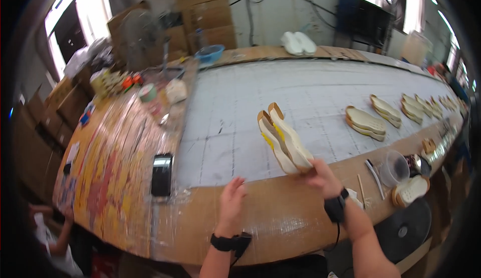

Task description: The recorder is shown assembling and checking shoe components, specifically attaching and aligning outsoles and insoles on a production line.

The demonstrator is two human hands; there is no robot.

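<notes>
A pair of cream shoe soles (pixel 288 145) with tan ends and yellow patches along the inner sides is held up above the white table sheet by my right hand (pixel 323 180). My fingers grip the soles at their near end, and the two lie side by side, tilted away to the left. Near the table's front edge, my left hand (pixel 232 203) is raised with its fingers loosely extended and nothing in it. It is apart from the soles. Further right, pairs of similar soles, such as this stacked pair (pixel 365 121), lie in a row on the sheet.
A phone (pixel 162 175) lies left of my left hand. At the right edge are a clear plastic cup (pixel 394 168), a dark jar (pixel 417 165), a thin stick (pixel 361 190) and another sole (pixel 412 191). White soles (pixel 298 43) and a blue basin (pixel 209 53) stand at the back. Someone sits at lower left.
</notes>
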